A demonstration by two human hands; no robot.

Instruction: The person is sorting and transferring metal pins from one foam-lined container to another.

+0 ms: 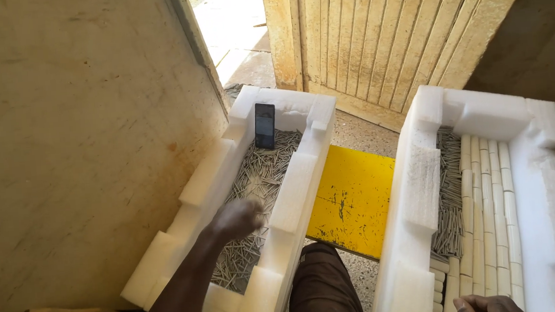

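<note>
Doorway floor held two foam trays; left hand [239, 218] reached into loose nails [259, 177], fingers hidden, grip unclear; right hand [487, 306] rested by wrapped rolls [490, 218], fingers curled, grip unclear

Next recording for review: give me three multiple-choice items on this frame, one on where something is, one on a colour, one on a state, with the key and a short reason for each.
1. Where does the dark phone stand?
A. On the yellow board
B. At the far end of the left foam tray, leaning on its wall
C. Among the white sticks in the right tray

2. What colour is the board between the two trays?
A. Yellow
B. Blue
C. Red

3. What is the left hand doing?
A. Holding the phone
B. Resting on the door
C. Reaching down into the loose nails in the left foam tray

Key: 1 B, the phone is propped upright against the tray's far wall above the nails. 2 A, the panel showing between the trays is bright yellow. 3 C, the hand is down in the nail pile; its fingers are hidden, so any grip is unclear.
</note>
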